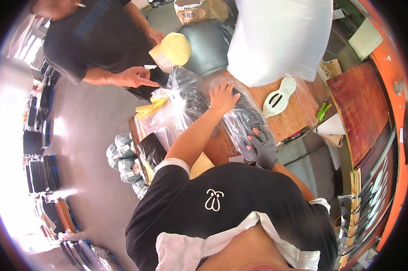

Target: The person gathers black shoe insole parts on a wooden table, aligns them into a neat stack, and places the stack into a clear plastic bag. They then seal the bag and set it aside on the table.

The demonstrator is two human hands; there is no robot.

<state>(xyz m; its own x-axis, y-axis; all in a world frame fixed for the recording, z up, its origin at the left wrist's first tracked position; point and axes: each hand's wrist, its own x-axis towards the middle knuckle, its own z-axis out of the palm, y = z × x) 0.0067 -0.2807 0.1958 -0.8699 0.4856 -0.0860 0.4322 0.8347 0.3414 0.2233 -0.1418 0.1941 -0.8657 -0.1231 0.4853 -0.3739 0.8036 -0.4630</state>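
Observation:
A clear plastic bag with dark contents (244, 118) lies on the brown wooden table, stretching from near my body away from me. My bare left hand (222, 97) rests on its far part, fingers spread. At the bag's near right edge is my right hand (262, 147) in a grey glove with bare fingertips. Its fingers are bent but apart, touching the plastic. Left of the bag sits another clear bag with dark contents (186, 86), its plastic gathered. A pale sole-shaped template (278, 97) with a dark slot lies to the right.
Across at the left, a person in a dark shirt holds a yellow piece (173, 49). A large white sack (280, 40) stands at the back. Green snips (323, 110) and a dark red wooden board (362, 110) are at the right. Wrapped bundles (126, 156) hang at the left.

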